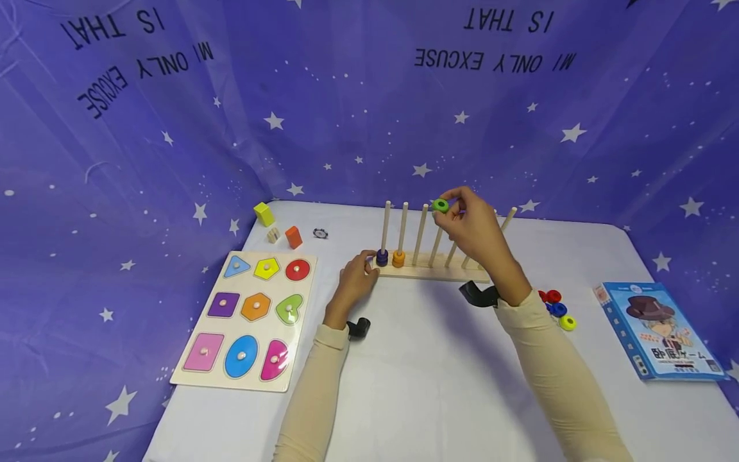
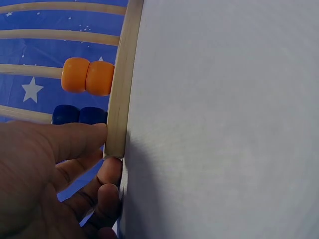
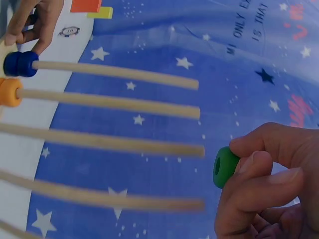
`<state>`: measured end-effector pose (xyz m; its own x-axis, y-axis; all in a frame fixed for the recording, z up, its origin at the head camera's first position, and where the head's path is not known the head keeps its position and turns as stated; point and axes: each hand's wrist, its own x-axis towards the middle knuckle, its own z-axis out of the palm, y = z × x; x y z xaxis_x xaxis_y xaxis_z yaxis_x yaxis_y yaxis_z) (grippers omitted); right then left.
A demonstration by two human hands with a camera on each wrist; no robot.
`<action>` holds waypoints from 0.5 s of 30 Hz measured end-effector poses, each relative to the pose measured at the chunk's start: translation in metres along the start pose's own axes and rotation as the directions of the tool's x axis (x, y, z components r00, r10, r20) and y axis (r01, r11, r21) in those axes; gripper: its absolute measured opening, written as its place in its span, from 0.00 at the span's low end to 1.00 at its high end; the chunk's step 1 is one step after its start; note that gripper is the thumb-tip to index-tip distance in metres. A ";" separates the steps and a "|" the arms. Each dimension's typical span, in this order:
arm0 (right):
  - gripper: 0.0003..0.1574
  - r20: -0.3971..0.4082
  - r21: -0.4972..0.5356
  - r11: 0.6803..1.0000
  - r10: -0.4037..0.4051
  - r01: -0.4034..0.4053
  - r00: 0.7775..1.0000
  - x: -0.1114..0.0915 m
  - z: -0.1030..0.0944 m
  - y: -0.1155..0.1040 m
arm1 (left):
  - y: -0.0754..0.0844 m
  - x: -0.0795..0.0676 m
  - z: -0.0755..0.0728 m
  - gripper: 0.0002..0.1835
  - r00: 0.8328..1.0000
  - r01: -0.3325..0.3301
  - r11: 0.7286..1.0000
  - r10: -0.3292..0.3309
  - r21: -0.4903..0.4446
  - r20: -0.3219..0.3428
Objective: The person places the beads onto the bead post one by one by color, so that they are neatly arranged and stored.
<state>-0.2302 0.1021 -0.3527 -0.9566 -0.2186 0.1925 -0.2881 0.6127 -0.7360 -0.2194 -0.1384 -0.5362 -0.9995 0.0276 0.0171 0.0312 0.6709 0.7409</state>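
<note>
A wooden peg stand (image 1: 430, 274) with several upright pegs stands toward the back of the table. Dark blue beads (image 1: 382, 258) sit at the foot of its leftmost peg, orange beads (image 1: 398, 259) on the one beside it. My left hand (image 1: 356, 279) grips the left end of the base, thumb and fingers on different sides of it. Between thumb and fingers, my right hand (image 1: 475, 228) pinches a green bead (image 3: 228, 167) near the top of the pegs. In the right wrist view the bead is apart from the nearest peg tip (image 3: 198, 150).
At left lies a shape puzzle board (image 1: 296, 359); a yellow block (image 1: 263, 214), an orange block (image 1: 294, 237) and small pieces are behind it. Loose red, blue and yellow-green beads (image 1: 568, 323) lie by my right forearm. A blue game box (image 1: 664, 333) occupies the right side.
</note>
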 end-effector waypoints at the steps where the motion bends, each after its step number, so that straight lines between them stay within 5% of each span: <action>1: 0.25 0.006 -0.002 1.000 -0.009 0.009 1.000 0.004 0.003 -0.003 | 0.000 0.000 0.000 0.24 1.000 -0.001 1.000 0.001 -0.001 0.000; 9: 0.25 0.050 -0.036 0.999 0.005 -0.003 0.999 0.019 0.018 -0.010 | 0.000 -0.001 -0.001 0.24 1.000 0.009 1.000 -0.009 0.004 0.011; 15: 0.43 0.030 -0.050 0.999 -0.016 0.017 0.999 0.010 0.014 -0.008 | 0.000 -0.001 -0.001 0.24 1.000 0.001 1.000 -0.001 -0.001 -0.001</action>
<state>-0.2373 0.0846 -0.3535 -0.9503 -0.2509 0.1846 -0.3064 0.6458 -0.6993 -0.2180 -0.1386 -0.5354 -0.9995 0.0262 0.0171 0.0303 0.6699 0.7418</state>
